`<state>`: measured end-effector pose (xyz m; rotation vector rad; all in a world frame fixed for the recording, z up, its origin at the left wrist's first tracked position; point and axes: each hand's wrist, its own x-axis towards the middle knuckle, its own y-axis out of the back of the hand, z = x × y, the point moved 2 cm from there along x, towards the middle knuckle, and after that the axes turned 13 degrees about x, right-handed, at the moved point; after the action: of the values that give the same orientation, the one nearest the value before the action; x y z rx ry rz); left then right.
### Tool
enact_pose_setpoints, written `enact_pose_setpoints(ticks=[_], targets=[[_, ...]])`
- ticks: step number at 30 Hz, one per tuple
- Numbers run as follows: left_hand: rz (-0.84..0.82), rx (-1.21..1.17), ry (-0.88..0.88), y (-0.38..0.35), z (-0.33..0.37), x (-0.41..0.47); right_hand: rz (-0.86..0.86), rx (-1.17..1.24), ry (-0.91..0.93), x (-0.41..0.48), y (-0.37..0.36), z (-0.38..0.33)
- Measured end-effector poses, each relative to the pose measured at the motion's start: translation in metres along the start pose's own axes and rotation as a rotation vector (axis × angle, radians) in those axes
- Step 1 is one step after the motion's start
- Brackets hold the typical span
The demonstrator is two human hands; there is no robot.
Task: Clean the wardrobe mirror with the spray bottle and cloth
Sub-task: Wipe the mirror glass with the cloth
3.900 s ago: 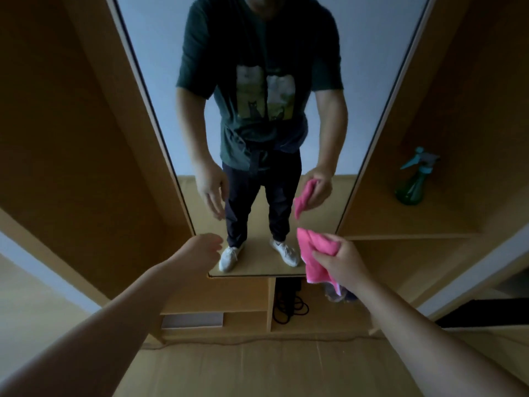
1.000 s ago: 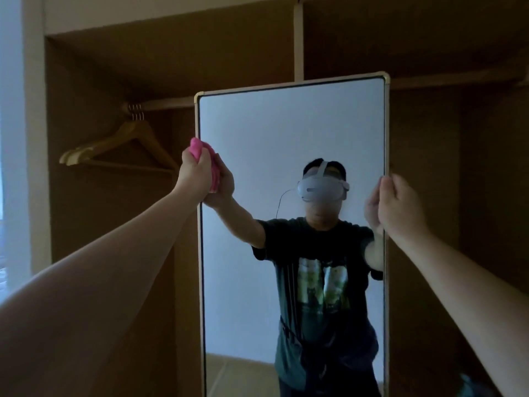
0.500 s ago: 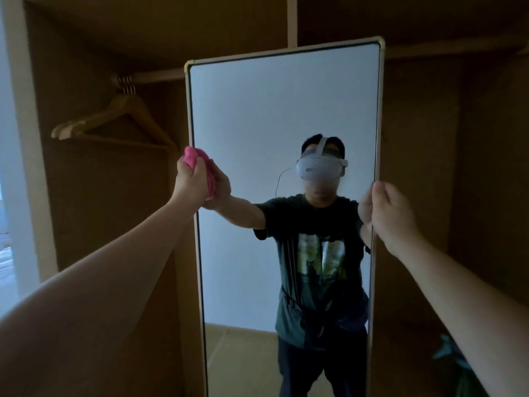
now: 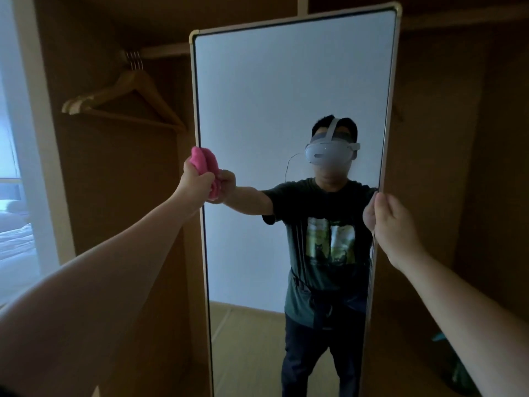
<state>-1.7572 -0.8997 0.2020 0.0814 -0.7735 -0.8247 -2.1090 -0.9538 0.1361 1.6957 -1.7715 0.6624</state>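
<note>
The tall wardrobe mirror (image 4: 257, 90) with a pale frame fills the middle of the view and reflects a person in a dark T-shirt. My left hand (image 4: 194, 180) presses a bunched pink cloth (image 4: 206, 167) against the mirror's left edge, about halfway up. My right hand (image 4: 393, 224) grips the mirror's right frame edge at a slightly lower height. A teal and green spray bottle (image 4: 455, 371) shows only in part at the bottom right, behind my right forearm.
Brown wardrobe panels stand on both sides of the mirror. Wooden hangers (image 4: 126, 96) hang from a rail at the upper left. A bright window strip (image 4: 14, 156) runs down the far left edge.
My left hand has slid the pink cloth down the mirror's left edge. My right hand keeps its hold on the right frame. The view has tilted down slightly.
</note>
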Motion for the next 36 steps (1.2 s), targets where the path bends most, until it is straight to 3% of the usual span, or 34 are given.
enact_pose_setpoints(ticks=[4,8,14,18,23,29,33,36], targets=[[0.049,0.06,0.181,-0.004,-0.005,-0.005,-0.003,-0.019,-0.021,-0.009,0.0,0.01],[-0.027,0.138,0.012,-0.002,-0.009,-0.014,-0.007,-0.019,-0.034,-0.018,0.002,0.018],[-0.043,0.142,0.018,-0.005,-0.014,-0.023,0.015,-0.029,-0.041,-0.024,0.002,0.025],[0.054,0.141,0.175,-0.009,-0.013,-0.023,0.017,-0.04,-0.06,-0.029,0.002,0.029],[-0.061,0.209,0.015,-0.003,-0.022,-0.032,0.009,-0.04,-0.07,-0.033,0.002,0.035],[-0.099,0.209,0.05,-0.008,-0.032,-0.038,0.005,-0.039,-0.092,-0.042,0.002,0.043],[-0.011,0.187,0.22,-0.017,-0.036,-0.041,0.008,-0.043,-0.114,-0.046,0.002,0.051],[-0.068,0.176,0.158,-0.019,-0.041,-0.045,0.015,-0.053,-0.124,-0.05,0.001,0.057]])
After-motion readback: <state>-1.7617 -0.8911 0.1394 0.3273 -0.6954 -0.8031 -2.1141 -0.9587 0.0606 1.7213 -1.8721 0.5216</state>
